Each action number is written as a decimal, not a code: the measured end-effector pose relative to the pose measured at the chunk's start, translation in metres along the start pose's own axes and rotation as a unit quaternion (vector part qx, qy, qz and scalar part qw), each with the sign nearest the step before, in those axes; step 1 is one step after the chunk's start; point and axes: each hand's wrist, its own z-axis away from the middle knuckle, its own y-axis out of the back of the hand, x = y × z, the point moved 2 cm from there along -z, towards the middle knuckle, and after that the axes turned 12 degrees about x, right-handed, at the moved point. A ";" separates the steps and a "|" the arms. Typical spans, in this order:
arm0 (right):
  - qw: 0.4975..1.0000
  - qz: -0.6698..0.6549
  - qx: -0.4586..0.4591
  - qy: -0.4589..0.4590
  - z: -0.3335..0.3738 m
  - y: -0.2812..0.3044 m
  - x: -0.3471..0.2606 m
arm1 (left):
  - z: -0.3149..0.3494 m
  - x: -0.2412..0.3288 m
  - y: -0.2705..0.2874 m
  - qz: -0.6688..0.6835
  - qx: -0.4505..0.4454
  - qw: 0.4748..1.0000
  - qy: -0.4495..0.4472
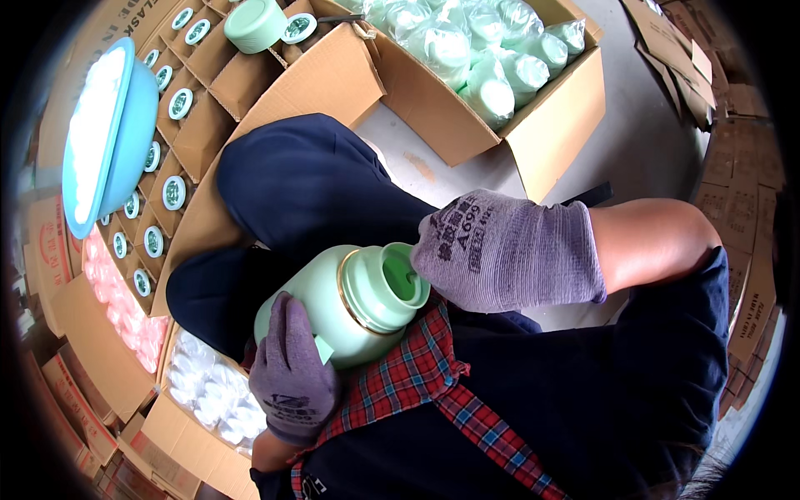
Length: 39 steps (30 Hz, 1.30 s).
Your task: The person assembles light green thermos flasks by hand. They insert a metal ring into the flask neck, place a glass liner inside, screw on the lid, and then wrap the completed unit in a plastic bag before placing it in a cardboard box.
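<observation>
A pale green vacuum flask body [325,292] with a gold ring below its neck lies tilted on my lap, its open mouth turned up and to the right. My left hand [293,375], in a grey-purple knitted glove, wraps around its lower side. At the mouth's rim is my right hand [508,254], in a matching glove, with fingers curled closed and the tips reaching the opening. Whatever those fingers grip is hidden behind the hand. Near my left fingers a small green tab [323,350] sticks out from the flask.
A divided carton [237,83] at the left holds several flask necks, with a green cup lid [254,25] on top. A blue basin [133,125] rests over it. Beyond stands a carton [550,117] of bagged green parts. Bagged white parts [212,387] and pink parts [125,300] lie left.
</observation>
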 end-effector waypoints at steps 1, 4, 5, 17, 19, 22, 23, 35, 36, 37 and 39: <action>0.998 -0.043 -0.032 -0.042 0.010 -0.008 0.008 | 0.001 0.002 0.000 -0.011 -0.005 1.000 -0.001; 0.915 -0.216 -0.219 -0.261 -0.030 0.023 0.004 | 0.001 0.000 0.002 -0.005 -0.006 0.999 0.038; 0.928 -0.224 -0.144 -0.261 -0.031 0.025 0.005 | 0.000 -0.003 0.003 0.027 0.026 0.999 0.014; 0.916 -0.223 0.205 -0.264 -0.015 0.007 0.028 | 0.006 -0.076 -0.003 0.367 0.247 0.891 0.104; 0.906 -0.243 0.214 -0.272 -0.015 0.005 0.024 | 0.013 -0.079 -0.007 0.395 0.255 0.875 0.112; 0.934 -0.212 0.188 -0.220 -0.028 0.015 0.011 | 0.016 -0.077 -0.005 0.390 0.260 0.878 0.101; 0.943 -0.208 0.173 -0.192 -0.033 0.018 0.007 | 0.016 -0.075 -0.004 0.375 0.256 0.884 0.109; 0.993 0.088 0.054 0.047 -0.070 0.029 -0.023 | 0.008 -0.038 -0.002 0.221 0.266 0.935 0.079; 0.993 0.090 0.061 0.056 -0.072 0.028 -0.022 | 0.007 -0.036 -0.001 0.219 0.266 0.935 0.084; 0.991 0.103 0.058 0.056 -0.072 0.027 -0.022 | 0.007 -0.035 -0.001 0.217 0.266 0.935 0.088; 0.989 0.128 0.054 0.057 -0.071 0.026 -0.021 | 0.009 -0.035 -0.002 0.205 0.263 0.939 0.084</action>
